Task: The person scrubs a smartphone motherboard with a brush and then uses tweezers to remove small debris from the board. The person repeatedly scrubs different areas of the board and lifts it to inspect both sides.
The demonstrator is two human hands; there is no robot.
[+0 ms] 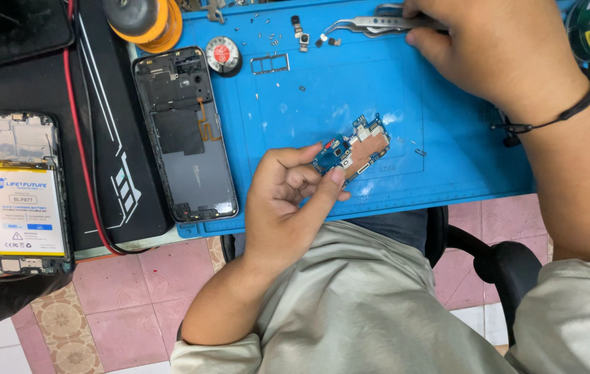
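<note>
My left hand (288, 201) pinches a small blue phone circuit board (354, 147) by its left end, just above the blue work mat (447, 159). My right hand (489, 52) reaches to the mat's far edge and grips metal tweezers (371, 25), whose tips point left toward several tiny loose parts (302, 38). An opened phone back shell (184, 131) lies on the mat's left edge, left of my left hand.
A second opened phone with a white battery (25, 190) lies on the black surface at far left. A red cable (84, 152) runs between the phones. A round red-topped tin (223, 55), a metal card tray (270, 64) and an orange-rimmed round tool (144, 21) sit at the back.
</note>
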